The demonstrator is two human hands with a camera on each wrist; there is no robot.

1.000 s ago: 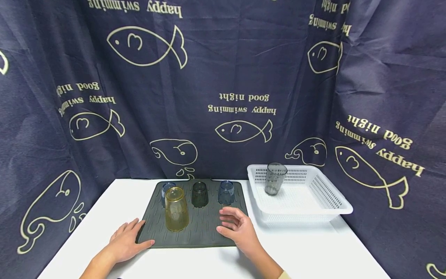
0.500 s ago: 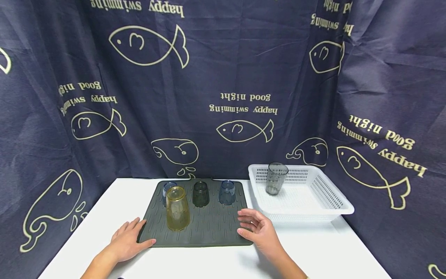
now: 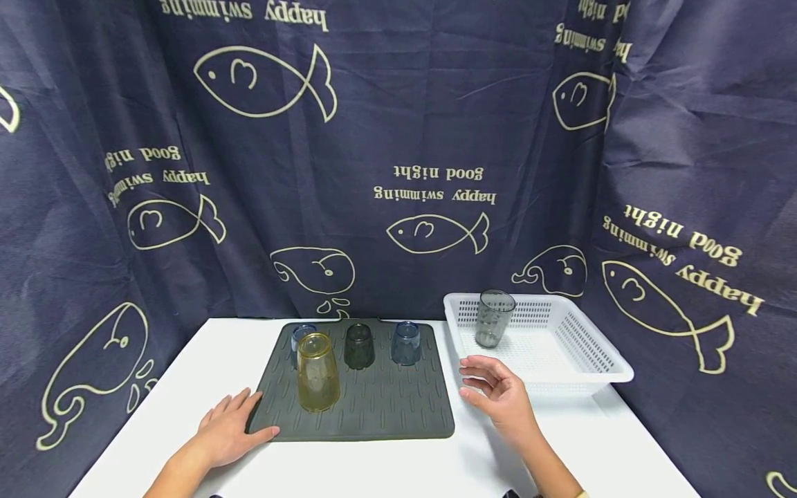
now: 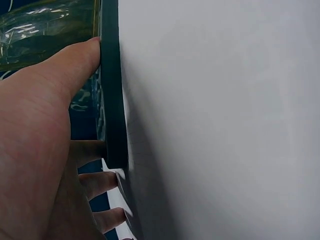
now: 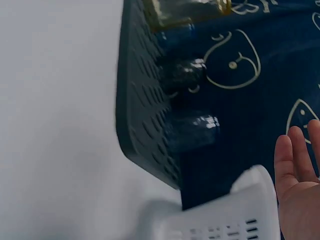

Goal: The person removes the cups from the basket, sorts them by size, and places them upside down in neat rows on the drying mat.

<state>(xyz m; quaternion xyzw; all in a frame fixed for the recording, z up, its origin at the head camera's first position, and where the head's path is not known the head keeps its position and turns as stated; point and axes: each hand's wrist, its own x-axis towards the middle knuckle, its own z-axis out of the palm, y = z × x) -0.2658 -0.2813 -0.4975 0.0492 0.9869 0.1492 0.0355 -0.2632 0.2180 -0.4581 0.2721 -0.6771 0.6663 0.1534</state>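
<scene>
My left hand (image 3: pixel 227 432) rests at the front left corner of the dark grey drying mat (image 3: pixel 398 408), fingers spread and thumb along its front edge. In the left wrist view the thumb (image 4: pixel 82 60) lies at the mat's edge. A tall amber glass (image 3: pixel 318 377) stands upside down on the mat, beyond that hand. My right hand (image 3: pixel 498 394) is held in the air with fingers loosely bent, holding nothing, by the near left corner of the white basket (image 3: pixel 560 377). Inside the basket, a grey glass (image 3: pixel 494 321) stands mouth up at the back left.
Behind the amber glass, a blue glass (image 3: pixel 302 332) is partly hidden. A dark glass (image 3: pixel 359 348) and another blue glass (image 3: pixel 406 344) stand along the back of the mat. A navy curtain (image 3: pixel 349 152) with fish drawings encloses the white table (image 3: pixel 411 470).
My right hand has moved right, from over the mat's right part to beside the basket's near left corner. The left hand and the glasses have stayed in place.
</scene>
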